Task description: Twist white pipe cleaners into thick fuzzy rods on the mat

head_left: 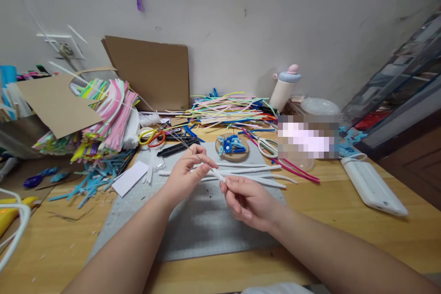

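My left hand (188,172) and my right hand (246,200) meet over a grey cutting mat (193,225), both pinched on one white pipe cleaner (217,175) that runs between their fingertips. A thin wire end sticks up and back from my left fingers. Several more white pipe cleaners (255,172) lie on the mat just beyond my hands. Behind them sits a round wooden coaster (232,147) with a small blue and white pipe-cleaner piece on it.
Piles of coloured pipe cleaners (106,119) and strips (227,110) crowd the back of the wooden table, with cardboard (151,71) leaning on the wall. Scissors (265,144), a bottle (284,87), a white power bank (374,186) and a white card (130,178) lie around.
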`<state>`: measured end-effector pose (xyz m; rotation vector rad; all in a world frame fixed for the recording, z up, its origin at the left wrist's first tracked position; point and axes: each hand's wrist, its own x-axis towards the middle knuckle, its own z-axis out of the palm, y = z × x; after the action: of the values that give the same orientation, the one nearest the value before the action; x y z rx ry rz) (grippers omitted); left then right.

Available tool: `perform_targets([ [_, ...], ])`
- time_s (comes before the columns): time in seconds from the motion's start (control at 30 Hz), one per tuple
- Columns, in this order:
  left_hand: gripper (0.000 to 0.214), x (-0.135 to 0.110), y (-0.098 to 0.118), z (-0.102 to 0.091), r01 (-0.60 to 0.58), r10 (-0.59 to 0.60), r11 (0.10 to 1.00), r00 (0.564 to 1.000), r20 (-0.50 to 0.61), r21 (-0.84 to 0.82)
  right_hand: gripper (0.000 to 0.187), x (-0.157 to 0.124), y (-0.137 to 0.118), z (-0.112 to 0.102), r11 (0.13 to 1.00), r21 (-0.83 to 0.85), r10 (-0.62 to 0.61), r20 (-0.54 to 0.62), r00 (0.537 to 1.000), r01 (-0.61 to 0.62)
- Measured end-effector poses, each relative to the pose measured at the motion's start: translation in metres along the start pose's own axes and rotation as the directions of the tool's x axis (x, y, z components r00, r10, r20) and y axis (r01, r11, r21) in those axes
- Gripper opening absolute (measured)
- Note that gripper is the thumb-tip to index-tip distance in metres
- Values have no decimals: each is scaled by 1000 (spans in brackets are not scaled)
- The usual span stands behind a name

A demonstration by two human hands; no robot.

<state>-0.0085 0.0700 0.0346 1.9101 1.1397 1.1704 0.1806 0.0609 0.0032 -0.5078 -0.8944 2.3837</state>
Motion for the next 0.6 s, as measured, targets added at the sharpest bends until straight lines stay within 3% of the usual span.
perform_targets([
  [0.1, 35, 1, 3, -5, -13, 12, 999, 1000, 6, 49, 15, 0, -2, -2, 997, 82, 10, 8, 1000, -11],
  [0.17, 29, 1, 5, -7, 20, -19, 1000, 998, 59, -17, 15, -1, -2, -3, 991, 133, 23, 15, 1000, -25],
  [0.3, 15, 0, 5, -9, 226, -182, 947, 963, 198, -228, 15, -2, -3, -3, 973, 224, 52, 54, 997, -63],
  [0.43, 12, -2, 2, -7, 378, -296, 852, 919, 261, -363, 17, -3, -4, -2, 969, 234, 62, 85, 994, -81],
  [0.6, 16, -2, -1, -7, 379, -314, 886, 914, 256, -269, 16, -3, -4, -4, 972, 211, 87, 76, 993, -101],
])
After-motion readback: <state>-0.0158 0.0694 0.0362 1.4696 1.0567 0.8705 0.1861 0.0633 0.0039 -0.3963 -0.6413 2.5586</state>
